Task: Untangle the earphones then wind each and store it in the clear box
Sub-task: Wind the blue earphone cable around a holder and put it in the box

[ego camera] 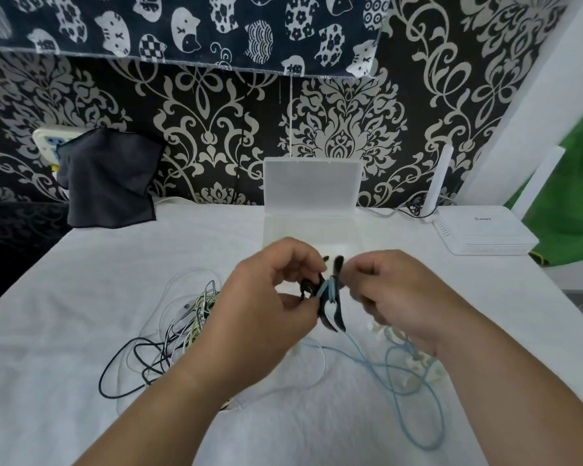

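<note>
Left hand [266,297]: fingers curled, pinching blue earphones [330,294] by the dark buds | right hand [394,290]: fingers curled, pinching the cord beside them | step: winding barely begun, most cord slack below right hand | next: even, taut wraps | clear box [312,186]: open, just beyond both hands | other tangle [182,324]: left of both hands

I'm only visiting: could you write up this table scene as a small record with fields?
Held: blue earphones, cord partly wound round the dark earbuds, the rest trailing on the table
Left hand: grips the earbuds
Right hand: pinches the bundle's top
Waiting: tangle of cords, left of the hands
Clear box: open, lid upright, behind the hands
Also: white router, dark cloth
</note>
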`<state>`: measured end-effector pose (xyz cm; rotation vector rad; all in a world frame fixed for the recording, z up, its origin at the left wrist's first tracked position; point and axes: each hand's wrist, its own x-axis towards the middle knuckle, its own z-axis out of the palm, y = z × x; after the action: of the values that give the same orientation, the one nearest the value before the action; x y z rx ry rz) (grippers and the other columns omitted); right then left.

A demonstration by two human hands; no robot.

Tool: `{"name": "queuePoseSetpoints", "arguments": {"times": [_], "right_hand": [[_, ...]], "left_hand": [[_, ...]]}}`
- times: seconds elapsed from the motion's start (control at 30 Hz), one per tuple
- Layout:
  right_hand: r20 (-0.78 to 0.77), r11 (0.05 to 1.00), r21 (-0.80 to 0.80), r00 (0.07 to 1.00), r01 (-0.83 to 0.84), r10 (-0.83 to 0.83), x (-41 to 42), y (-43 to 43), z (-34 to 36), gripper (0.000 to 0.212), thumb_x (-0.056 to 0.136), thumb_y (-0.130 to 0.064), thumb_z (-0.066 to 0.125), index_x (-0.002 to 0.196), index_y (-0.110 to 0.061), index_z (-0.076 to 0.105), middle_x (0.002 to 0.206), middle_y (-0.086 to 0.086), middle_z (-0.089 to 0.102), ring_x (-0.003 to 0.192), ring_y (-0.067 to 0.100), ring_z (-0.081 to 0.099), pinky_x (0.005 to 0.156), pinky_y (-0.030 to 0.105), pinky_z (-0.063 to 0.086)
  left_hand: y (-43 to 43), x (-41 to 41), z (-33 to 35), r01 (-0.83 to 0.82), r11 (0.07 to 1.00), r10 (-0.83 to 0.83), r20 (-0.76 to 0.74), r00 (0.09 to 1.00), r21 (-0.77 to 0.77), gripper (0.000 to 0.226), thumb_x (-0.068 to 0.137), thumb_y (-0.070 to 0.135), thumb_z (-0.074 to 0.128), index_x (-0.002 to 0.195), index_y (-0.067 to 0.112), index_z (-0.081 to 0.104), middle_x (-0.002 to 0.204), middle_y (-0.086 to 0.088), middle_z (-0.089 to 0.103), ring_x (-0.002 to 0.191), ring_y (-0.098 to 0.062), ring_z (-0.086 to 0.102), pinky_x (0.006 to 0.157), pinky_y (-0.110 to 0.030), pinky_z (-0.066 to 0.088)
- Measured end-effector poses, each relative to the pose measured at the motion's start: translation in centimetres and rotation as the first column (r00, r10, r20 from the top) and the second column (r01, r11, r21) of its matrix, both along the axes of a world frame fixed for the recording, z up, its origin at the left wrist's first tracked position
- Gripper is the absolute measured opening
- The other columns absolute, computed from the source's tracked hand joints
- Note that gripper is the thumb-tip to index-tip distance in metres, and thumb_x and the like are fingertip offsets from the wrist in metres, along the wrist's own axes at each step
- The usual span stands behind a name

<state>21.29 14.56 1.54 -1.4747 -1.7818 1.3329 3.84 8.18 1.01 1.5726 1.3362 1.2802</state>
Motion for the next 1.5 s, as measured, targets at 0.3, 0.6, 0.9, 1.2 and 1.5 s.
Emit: {"name": "queuePoseSetpoints", "arguments": {"times": [0.3, 0.6, 0.9, 1.2, 1.5], "right_hand": [[0.025, 0.918, -0.171, 0.930, -0.357, 0.367, -0.8, -1.5, 0.8, 0.028, 0.102, -0.026, 0.053, 0.089, -0.013, 0.075, 0.054, -0.006, 0.041, 0.044, 0.006, 0.032, 0.045, 0.018, 0.027], [0.022, 0.948, -0.113, 0.953, -0.297, 0.302, 0.0, -1.1, 1.2, 0.031, 0.096, -0.023, 0.056, 0.074, -0.008, 0.072, 0.055, -0.002, 0.032, 0.050, 0.013, 0.027, 0.050, 0.025, 0.023], [-0.081, 0.928, -0.039, 0.927, -0.369, 0.366, -0.5, -1.4, 1.9, 0.028, 0.094, -0.028, 0.058, 0.079, -0.011, 0.075, 0.052, -0.005, 0.034, 0.048, 0.011, 0.027, 0.048, 0.024, 0.023], [0.008, 0.955, 0.295, 1.000, 0.005, -0.008, -0.1, -0.9, 1.6, 0.026, 0.081, -0.029, 0.078, 0.063, -0.012, 0.069, 0.044, -0.006, 0.036, 0.044, 0.012, 0.030, 0.044, 0.023, 0.027], [-0.179, 0.997, 0.051, 0.983, 0.054, -0.044, -0.2, -0.2, 0.8, 0.020, 0.086, -0.019, 0.075, 0.073, -0.007, 0.066, 0.050, -0.001, 0.046, 0.044, 0.014, 0.036, 0.044, 0.022, 0.030]], "left_hand": [[0.8, -0.7, -0.7, -0.290, 0.957, 0.290, -0.014, 0.957, 0.001, 0.036, 0.077, -0.006, 0.072, 0.085, 0.029, 0.073, 0.083, 0.013, 0.070, 0.082, -0.004, 0.064, 0.064, -0.012, 0.050], [0.9, -1.2, 0.0, -0.293, 0.955, 0.298, -0.134, 0.945, 0.054, 0.040, 0.076, -0.006, 0.074, 0.083, 0.033, 0.074, 0.084, 0.019, 0.067, 0.085, 0.003, 0.062, 0.065, -0.006, 0.048], [0.6, -0.4, -0.9, -0.165, 0.977, 0.197, -0.266, 0.944, 0.135, 0.038, 0.075, -0.008, 0.072, 0.088, 0.027, 0.078, 0.092, 0.017, 0.061, 0.086, -0.006, 0.064, 0.071, -0.014, 0.055], [0.2, -0.2, 0.0, 0.042, 0.998, -0.030, -0.264, 0.964, 0.040, 0.040, 0.076, -0.007, 0.067, 0.082, 0.033, 0.068, 0.090, 0.014, 0.064, 0.093, -0.007, 0.061, 0.068, -0.023, 0.057], [-0.2, -0.1, 0.0, 0.128, 0.992, -0.129, -0.098, 0.987, -0.019, 0.041, 0.078, -0.015, 0.063, 0.086, 0.025, 0.071, 0.091, 0.010, 0.062, 0.093, -0.009, 0.062, 0.069, -0.030, 0.058]]}}
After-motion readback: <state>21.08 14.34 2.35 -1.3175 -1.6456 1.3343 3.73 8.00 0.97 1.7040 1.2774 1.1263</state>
